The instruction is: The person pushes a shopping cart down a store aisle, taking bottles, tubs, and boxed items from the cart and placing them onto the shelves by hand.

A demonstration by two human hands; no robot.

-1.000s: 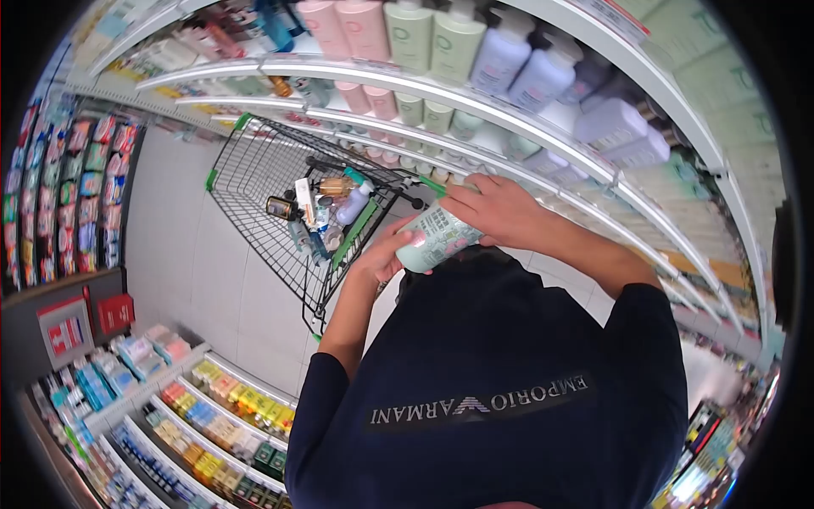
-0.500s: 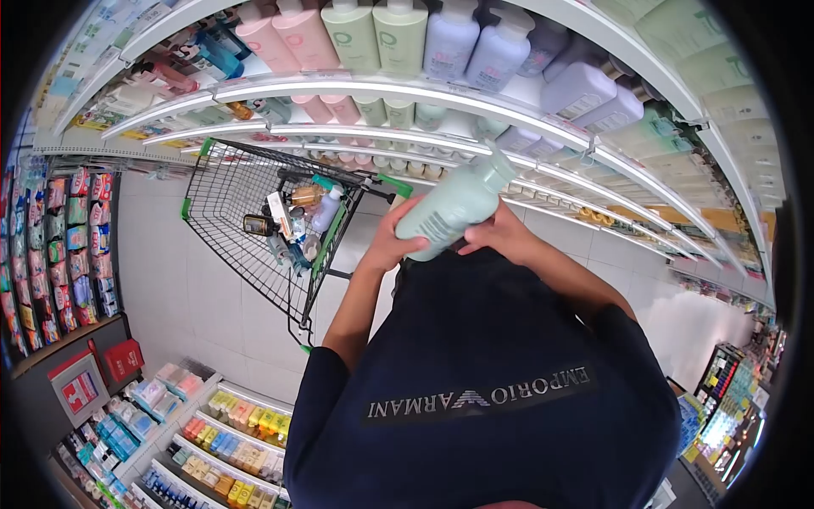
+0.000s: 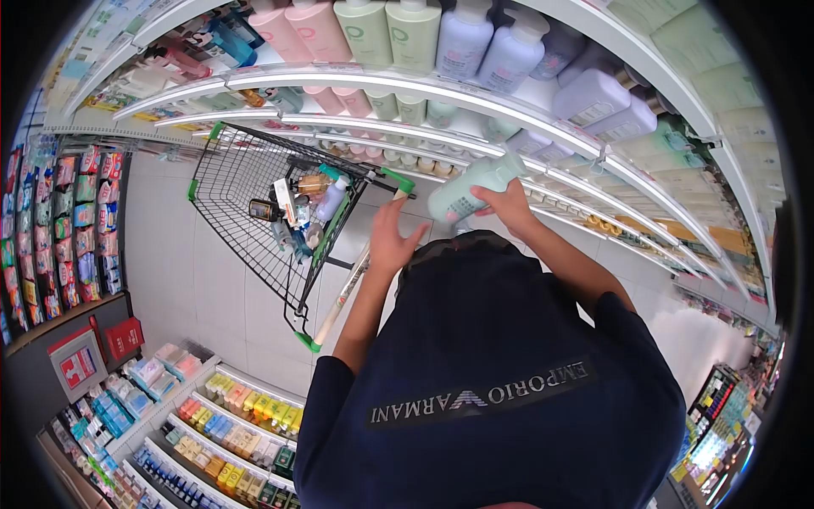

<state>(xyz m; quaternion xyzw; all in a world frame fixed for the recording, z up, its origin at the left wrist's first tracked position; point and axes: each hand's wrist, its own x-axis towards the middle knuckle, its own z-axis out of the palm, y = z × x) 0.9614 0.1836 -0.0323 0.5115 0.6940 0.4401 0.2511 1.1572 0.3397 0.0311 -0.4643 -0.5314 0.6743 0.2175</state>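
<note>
Bottles (image 3: 413,34) stand on shelves (image 3: 356,82) across the top; goods (image 3: 285,204) lie in the cart (image 3: 331,224), upper left.

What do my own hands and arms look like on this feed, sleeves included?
Your left hand and right hand are bare, with no gloves. The forearms are bare too, below short, loose, dark navy sleeves. The matching shirt has silvery "EMPORIO ARMANI" lettering around a striped emblem on a darker band.

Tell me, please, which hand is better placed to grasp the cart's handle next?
Left, I would say: the left hand is open, looks empty and is near the handle, while the right hand holds the pale green bottle.
</note>
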